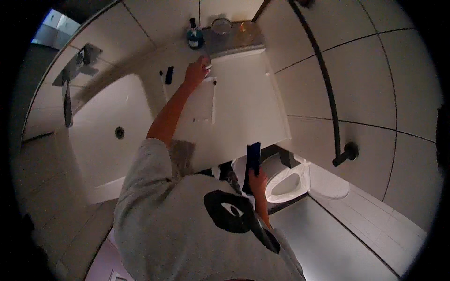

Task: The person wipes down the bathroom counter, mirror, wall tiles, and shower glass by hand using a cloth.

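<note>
My left hand [198, 71] reaches over the far part of the white counter, its fingers closed around a small pale thing too blurred to name. Just in front of it are a white rectangular piece [199, 100] and a thin white stick with a dark tip [214, 100]. To the left lie a small dark blue item [169, 75] and another slim white stick with a dark end [163, 83], toothbrush-like. Low at the right, past the counter's front edge, my right hand [258, 181] grips a long, flat dark blue case [253, 157].
A white basin [110, 150] with a drain and a wall tap [79, 63] is at left. A blue-green bottle [195, 38], a glass dish [221, 25] and an amber item [244, 33] stand at the back. A toilet [287, 183] and dark wall rail [330, 89] are at right.
</note>
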`<state>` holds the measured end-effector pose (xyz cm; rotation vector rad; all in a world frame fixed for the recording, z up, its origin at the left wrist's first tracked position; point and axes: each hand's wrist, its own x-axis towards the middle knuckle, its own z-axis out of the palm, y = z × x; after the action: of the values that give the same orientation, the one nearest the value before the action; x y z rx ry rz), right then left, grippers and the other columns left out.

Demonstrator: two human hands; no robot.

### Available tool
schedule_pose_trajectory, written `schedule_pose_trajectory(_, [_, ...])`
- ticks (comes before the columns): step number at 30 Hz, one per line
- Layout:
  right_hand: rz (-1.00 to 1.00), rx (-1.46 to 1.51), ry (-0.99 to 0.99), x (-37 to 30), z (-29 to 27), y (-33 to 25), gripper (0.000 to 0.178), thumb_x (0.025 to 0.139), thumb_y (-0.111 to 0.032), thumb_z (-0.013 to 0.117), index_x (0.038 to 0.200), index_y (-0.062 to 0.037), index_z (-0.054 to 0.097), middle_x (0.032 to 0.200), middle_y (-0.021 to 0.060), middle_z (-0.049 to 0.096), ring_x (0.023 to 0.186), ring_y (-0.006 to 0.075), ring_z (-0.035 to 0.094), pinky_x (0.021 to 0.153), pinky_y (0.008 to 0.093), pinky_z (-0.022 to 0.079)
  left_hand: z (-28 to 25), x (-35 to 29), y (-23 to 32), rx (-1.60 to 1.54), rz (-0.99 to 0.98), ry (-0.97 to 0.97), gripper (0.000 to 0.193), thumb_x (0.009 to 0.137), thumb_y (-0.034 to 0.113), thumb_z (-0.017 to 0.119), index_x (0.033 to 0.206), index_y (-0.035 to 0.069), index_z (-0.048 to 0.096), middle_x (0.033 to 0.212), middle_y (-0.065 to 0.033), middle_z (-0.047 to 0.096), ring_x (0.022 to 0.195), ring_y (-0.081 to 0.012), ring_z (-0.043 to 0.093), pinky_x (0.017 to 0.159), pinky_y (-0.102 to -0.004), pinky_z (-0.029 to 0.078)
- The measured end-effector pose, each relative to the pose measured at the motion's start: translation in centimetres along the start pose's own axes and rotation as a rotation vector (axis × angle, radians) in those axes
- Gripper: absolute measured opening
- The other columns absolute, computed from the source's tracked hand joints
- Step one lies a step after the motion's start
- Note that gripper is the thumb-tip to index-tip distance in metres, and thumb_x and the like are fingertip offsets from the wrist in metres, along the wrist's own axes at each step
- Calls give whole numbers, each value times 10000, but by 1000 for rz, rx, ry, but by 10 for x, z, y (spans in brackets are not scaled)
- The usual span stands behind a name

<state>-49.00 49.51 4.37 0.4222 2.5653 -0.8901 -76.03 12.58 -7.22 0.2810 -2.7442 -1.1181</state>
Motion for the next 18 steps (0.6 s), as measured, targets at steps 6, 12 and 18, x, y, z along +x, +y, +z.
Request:
schedule_pose_trajectory(6, [-82,51,72,6,13,20,360,854,-309,619,961,35,612,826,282,626,819,459,620,702,517,465,-39,-142,20,-146,-96,-254,316,812,57,631,1126,99,622,1005,-156,639,963,-361,591,853,-430,485])
schedule_pose_trajectory(12, [-89,1,93,15,10,17,331,850,-297,619,928,25,624,787,269,628,787,444,631,677,509,473,-18,-204,28,140,-11,-193,246,796,43,603,1038,81,614,997,-165,591,968,-361,567,827,-459,482])
schedule_pose_trajectory(18, [-79,140,90,10,4,12,274,854,-243,615,907,25,627,741,217,622,700,379,620,646,462,473,-23,-192,49,171,-83,-65,149,752,13,626,892,68,629,897,-145,561,910,-331,578,776,-440,493])
